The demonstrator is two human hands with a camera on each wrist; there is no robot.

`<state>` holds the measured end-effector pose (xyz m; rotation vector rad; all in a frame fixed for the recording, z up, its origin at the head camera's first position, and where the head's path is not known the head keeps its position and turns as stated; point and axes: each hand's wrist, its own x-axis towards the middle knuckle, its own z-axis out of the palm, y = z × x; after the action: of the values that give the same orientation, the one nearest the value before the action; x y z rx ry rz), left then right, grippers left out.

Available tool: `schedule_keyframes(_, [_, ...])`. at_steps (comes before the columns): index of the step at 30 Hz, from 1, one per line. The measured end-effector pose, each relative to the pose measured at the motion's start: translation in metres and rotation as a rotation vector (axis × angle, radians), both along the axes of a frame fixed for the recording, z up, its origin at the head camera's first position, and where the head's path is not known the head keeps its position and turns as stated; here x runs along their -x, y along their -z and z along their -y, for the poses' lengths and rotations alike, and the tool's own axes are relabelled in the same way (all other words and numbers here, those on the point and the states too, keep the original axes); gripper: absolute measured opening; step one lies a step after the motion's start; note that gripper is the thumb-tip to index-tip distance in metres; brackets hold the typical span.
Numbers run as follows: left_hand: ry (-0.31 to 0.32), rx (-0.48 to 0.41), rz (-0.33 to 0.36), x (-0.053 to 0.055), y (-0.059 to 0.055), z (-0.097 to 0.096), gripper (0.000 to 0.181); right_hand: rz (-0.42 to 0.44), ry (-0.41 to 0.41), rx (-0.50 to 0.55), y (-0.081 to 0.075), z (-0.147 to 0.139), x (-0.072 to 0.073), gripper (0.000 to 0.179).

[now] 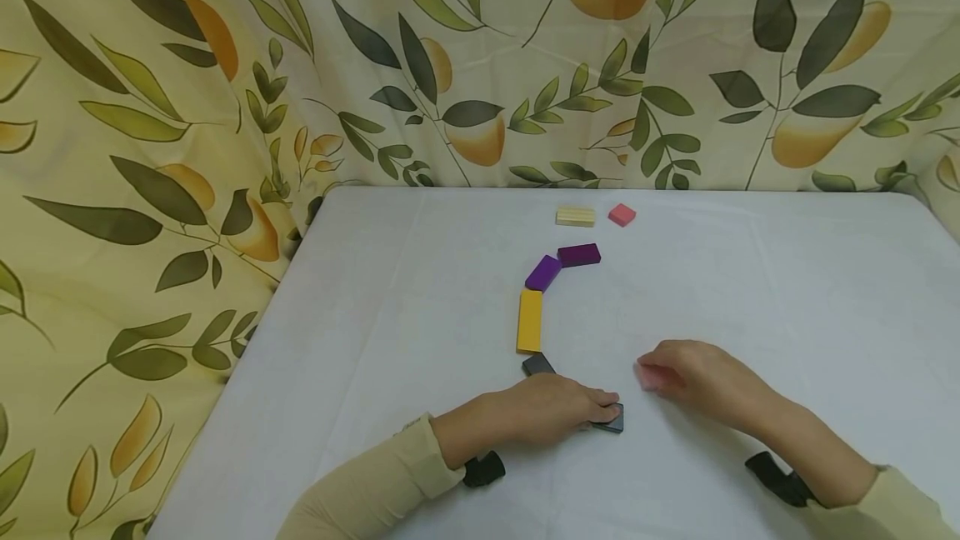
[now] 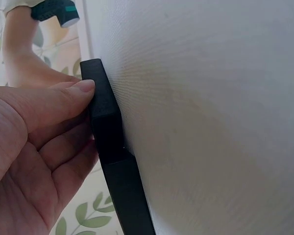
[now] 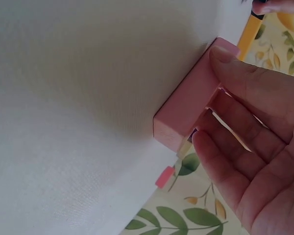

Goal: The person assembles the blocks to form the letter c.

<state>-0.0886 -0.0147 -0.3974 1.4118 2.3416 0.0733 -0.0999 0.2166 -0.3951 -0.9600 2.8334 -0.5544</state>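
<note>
My left hand (image 1: 536,408) pinches a dark grey block (image 1: 611,419) lying flat on the white cloth. In the left wrist view the thumb presses one face of that dark block (image 2: 104,105), with the other fingers on its far side. A second dark block (image 2: 130,196) meets its end; part of it (image 1: 538,364) shows past the hand in the head view. To the right, my right hand (image 1: 697,382) holds a pink block (image 1: 654,377) between thumb and fingers. The pink block (image 3: 186,98) is close over the cloth in the right wrist view.
A curved row continues from the dark blocks with a yellow block (image 1: 529,321), a purple block (image 1: 543,272) and a dark plum block (image 1: 579,255). Beyond them lie a cream ridged block (image 1: 575,216) and a coral block (image 1: 622,215). Patterned fabric (image 1: 480,65) hangs behind the table.
</note>
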Motion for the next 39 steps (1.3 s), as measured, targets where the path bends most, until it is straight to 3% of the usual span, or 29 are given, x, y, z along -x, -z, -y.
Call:
schedule_keyframes(17, [0.014,-0.013,-0.025,0.000,0.001,0.001,0.039,-0.083,-0.058,0.026,0.001,0.001,-0.007,0.024])
schedule_keyframes(29, [0.012,-0.017,-0.023,0.000,-0.001,0.001,0.038,-0.053,-0.061,0.025,0.003,0.004,-0.009,0.026])
schedule_keyframes(39, [0.007,-0.015,-0.011,0.001,0.001,0.000,0.039,-0.079,-0.092,0.040,0.002,0.005,-0.013,0.024])
